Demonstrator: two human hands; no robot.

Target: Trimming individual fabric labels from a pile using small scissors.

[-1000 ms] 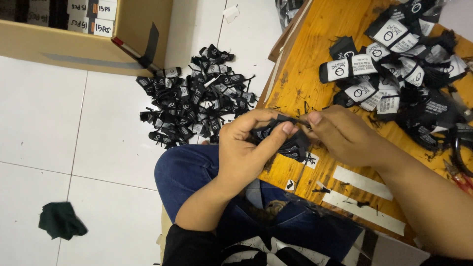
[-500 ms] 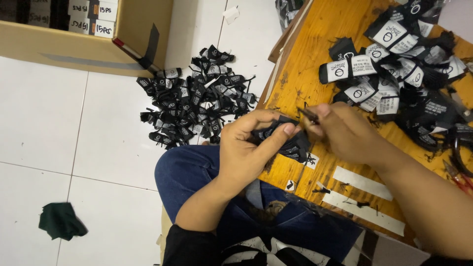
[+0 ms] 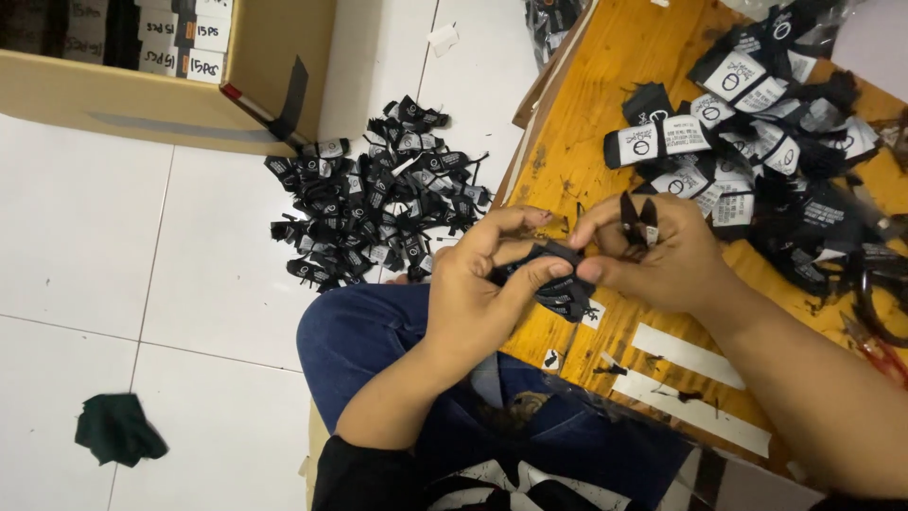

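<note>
Left hand (image 3: 473,293) grips one black label bundle (image 3: 558,284); right hand (image 3: 653,255) pinches one snips (image 3: 638,218), at the table (image 3: 586,142) edge.

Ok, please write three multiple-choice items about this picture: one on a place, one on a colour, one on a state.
1. Where does the heap of black folded labels lie?
A. on the white floor
B. in the cardboard box
C. on a chair

2. What colour is the crumpled cloth on the floor?
A. red
B. dark green
C. yellow

3. What is the left hand doing?
A. resting flat, empty
B. pinching a black label bundle
C. holding a cup

Answers: 1 A, the heap lies on tiles beside the wooden table; 2 B, it shows dark green; 3 B, fingers close on the bundle.
</note>
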